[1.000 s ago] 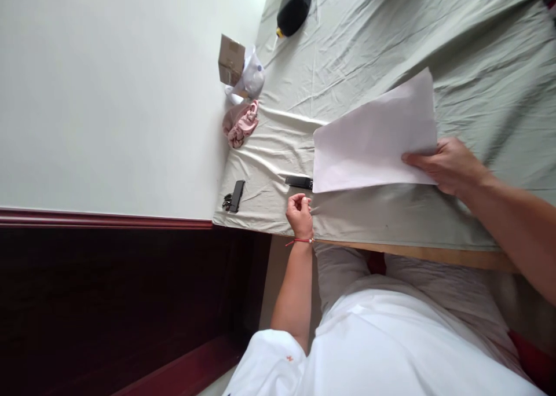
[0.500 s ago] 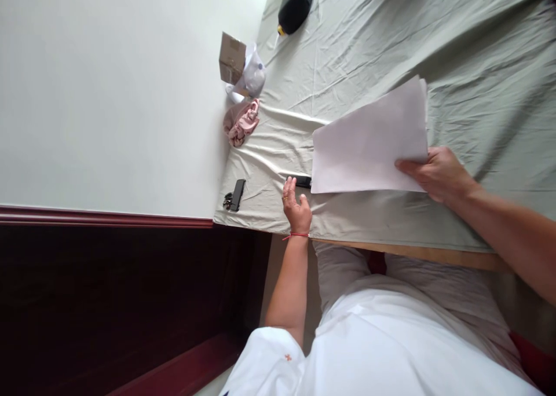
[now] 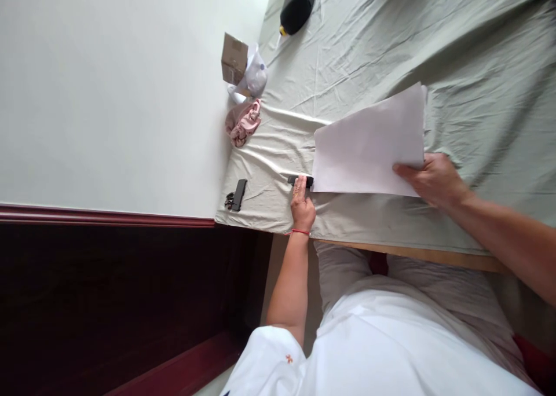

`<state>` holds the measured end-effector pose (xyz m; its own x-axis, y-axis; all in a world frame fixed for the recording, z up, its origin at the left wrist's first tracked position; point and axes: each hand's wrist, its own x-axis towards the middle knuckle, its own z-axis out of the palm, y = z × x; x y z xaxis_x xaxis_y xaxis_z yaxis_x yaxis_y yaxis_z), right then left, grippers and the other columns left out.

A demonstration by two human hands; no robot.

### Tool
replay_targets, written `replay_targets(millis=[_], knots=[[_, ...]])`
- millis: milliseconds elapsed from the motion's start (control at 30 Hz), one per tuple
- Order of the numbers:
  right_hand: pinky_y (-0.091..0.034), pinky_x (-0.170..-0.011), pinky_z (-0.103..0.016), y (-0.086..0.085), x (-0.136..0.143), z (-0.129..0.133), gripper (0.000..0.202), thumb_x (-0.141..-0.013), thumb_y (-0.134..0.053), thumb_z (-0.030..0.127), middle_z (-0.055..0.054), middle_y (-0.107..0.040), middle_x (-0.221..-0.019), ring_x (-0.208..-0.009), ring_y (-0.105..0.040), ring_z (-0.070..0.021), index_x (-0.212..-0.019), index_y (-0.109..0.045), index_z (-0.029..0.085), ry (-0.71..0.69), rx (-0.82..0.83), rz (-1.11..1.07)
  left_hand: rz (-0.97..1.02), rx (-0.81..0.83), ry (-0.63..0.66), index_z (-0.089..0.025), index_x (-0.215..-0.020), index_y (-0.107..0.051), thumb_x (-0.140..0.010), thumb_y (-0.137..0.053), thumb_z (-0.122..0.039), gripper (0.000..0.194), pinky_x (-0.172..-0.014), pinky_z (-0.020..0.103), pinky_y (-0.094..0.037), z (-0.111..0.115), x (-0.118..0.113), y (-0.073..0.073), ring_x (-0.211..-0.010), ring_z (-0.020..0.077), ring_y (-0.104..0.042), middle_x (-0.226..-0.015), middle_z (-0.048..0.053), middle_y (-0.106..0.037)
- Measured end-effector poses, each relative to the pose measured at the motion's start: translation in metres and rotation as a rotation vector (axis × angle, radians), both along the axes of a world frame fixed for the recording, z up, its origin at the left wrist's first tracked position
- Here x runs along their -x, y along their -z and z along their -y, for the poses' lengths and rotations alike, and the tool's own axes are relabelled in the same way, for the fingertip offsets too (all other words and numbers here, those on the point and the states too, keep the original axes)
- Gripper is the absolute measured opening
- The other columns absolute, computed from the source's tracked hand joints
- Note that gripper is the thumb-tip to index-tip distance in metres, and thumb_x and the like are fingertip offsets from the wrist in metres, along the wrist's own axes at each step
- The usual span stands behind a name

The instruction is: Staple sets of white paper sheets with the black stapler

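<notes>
The left hand (image 3: pixel 303 212) has come onto the black stapler (image 3: pixel 310 182) near the desk's (image 3: pixel 417 251) near edge, fingers straight across it, not wrapped round. The right hand (image 3: pixel 438 179) pinches the paper sheets (image 3: pixel 369 147), thumb above, apparently steadying their left corner beside it.

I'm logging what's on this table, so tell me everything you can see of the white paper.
The white paper looks like a thin stack of sheets, a second edge showing at its far right corner. No writing shows on top. The right hand grips its right edge, thumb above. Its near left corner is beside a small black object; contact is unclear. It extends over the wrinkled pale cloth.
</notes>
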<state>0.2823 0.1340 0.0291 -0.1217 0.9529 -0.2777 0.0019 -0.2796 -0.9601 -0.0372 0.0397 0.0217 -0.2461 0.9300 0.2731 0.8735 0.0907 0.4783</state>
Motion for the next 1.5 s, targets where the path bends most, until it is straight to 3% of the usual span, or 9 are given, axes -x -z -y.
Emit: replay_targets(millis=[367, 633, 833, 933, 1067, 1133, 1233, 1367, 1500], knots=[[-0.054, -0.069, -0.033, -0.008, -0.001, 0.002, 0.014, -0.073, -0.074, 0.033, -0.004, -0.070, -0.074, -0.066, -0.060, -0.0168, -0.070, -0.070, 0.020, 0.010, -0.016, 0.100, -0.057, -0.004, -0.019, -0.020, -0.154, -0.050, -0.077, -0.043, 0.005, 0.081, -0.133, 0.037, -0.023, 0.004, -0.006, 0.006, -0.156, 0.0191, -0.033, -0.162, 0.004, -0.045], [-0.049, -0.063, -0.033, 0.000, -0.003, 0.000, 0.020, -0.069, -0.075, 0.039, -0.004, -0.070, -0.074, -0.065, -0.058, -0.0179, -0.074, -0.072, 0.020, 0.004, -0.047, 0.098, -0.089, 0.062, 0.052, -0.025, -0.146, -0.059, -0.077, -0.049, 0.001, 0.074, -0.130, 0.043, -0.032, -0.003, 0.005, -0.010, -0.148, 0.0218, -0.048, -0.153, 0.004, -0.057], [-0.047, -0.063, -0.030, 0.000, -0.004, 0.000, 0.025, -0.070, -0.076, 0.042, -0.002, -0.066, -0.073, -0.066, -0.056, -0.0156, -0.072, -0.069, 0.019, 0.034, -0.047, 0.070, -0.040, 0.015, 0.025, -0.023, -0.157, -0.042, -0.086, -0.060, -0.013, 0.074, -0.131, 0.043, -0.025, 0.009, -0.004, -0.008, -0.157, 0.0232, -0.033, -0.165, 0.009, -0.040], [-0.051, -0.069, -0.033, 0.004, -0.003, -0.002, 0.031, -0.069, -0.078, 0.045, -0.003, -0.068, -0.078, -0.070, -0.059, -0.0168, -0.080, -0.071, 0.018, 0.110, -0.086, 0.004, -0.009, -0.103, -0.111, -0.020, -0.157, -0.039, -0.088, -0.064, -0.022, 0.074, -0.130, 0.044, -0.026, 0.026, -0.010, 0.001, -0.159, 0.0255, -0.026, -0.169, 0.015, -0.031], [-0.055, -0.079, -0.036, -0.001, -0.004, -0.007, 0.040, -0.060, -0.085, 0.043, -0.007, -0.074, -0.098, -0.086, -0.064, -0.0198, -0.088, -0.071, 0.019, 0.257, -0.089, -0.248, 0.322, -0.192, -0.309, -0.016, -0.135, -0.058, -0.092, -0.062, -0.038, 0.049, -0.111, 0.039, -0.049, 0.041, -0.010, 0.017, -0.131, 0.0249, -0.062, -0.137, 0.018, -0.065], [-0.055, -0.077, -0.035, -0.004, -0.005, -0.007, 0.045, -0.052, -0.089, 0.044, -0.007, -0.074, -0.097, -0.085, -0.064, -0.0201, -0.085, -0.071, 0.020, 0.194, -0.017, -0.319, 0.579, -0.235, -0.379, -0.015, -0.119, -0.066, -0.095, -0.057, -0.049, 0.043, -0.093, 0.032, -0.056, 0.043, -0.009, 0.021, -0.099, 0.0191, -0.072, -0.105, 0.012, -0.075], [-0.051, -0.067, -0.032, -0.004, -0.009, -0.005, 0.047, -0.052, -0.089, 0.055, -0.004, -0.069, -0.081, -0.073, -0.059, -0.0174, -0.075, -0.069, 0.019, -0.088, 0.010, -0.220, 0.813, -0.314, -0.429, -0.014, -0.101, -0.070, -0.092, -0.053, -0.064, 0.054, -0.072, 0.025, -0.053, 0.042, -0.009, 0.021, -0.073, 0.0141, -0.068, -0.076, 0.005, -0.070], [-0.040, -0.057, -0.029, 0.005, -0.010, -0.003, 0.056, -0.061, -0.077, 0.071, -0.001, -0.055, -0.064, -0.062, -0.048, -0.0139, -0.061, -0.062, 0.017, -0.406, -0.131, 0.076, 0.952, -0.301, -0.343, -0.015, -0.106, -0.071, -0.089, -0.050, -0.075, 0.066, -0.066, 0.026, -0.051, 0.042, -0.014, 0.016, -0.072, 0.0157, -0.067, -0.080, 0.006, -0.072], [-0.038, -0.056, -0.029, 0.010, -0.010, -0.003, 0.062, -0.061, -0.074, 0.077, -0.002, -0.053, -0.064, -0.062, -0.045, -0.0133, -0.063, -0.063, 0.016, -0.432, -0.157, 0.069, 0.938, -0.275, -0.323, -0.017, -0.101, -0.070, -0.071, -0.081, -0.061, 0.054, -0.079, 0.028, -0.052, 0.042, -0.014, 0.018, -0.082, 0.0157, -0.068, -0.088, 0.004, -0.072]])
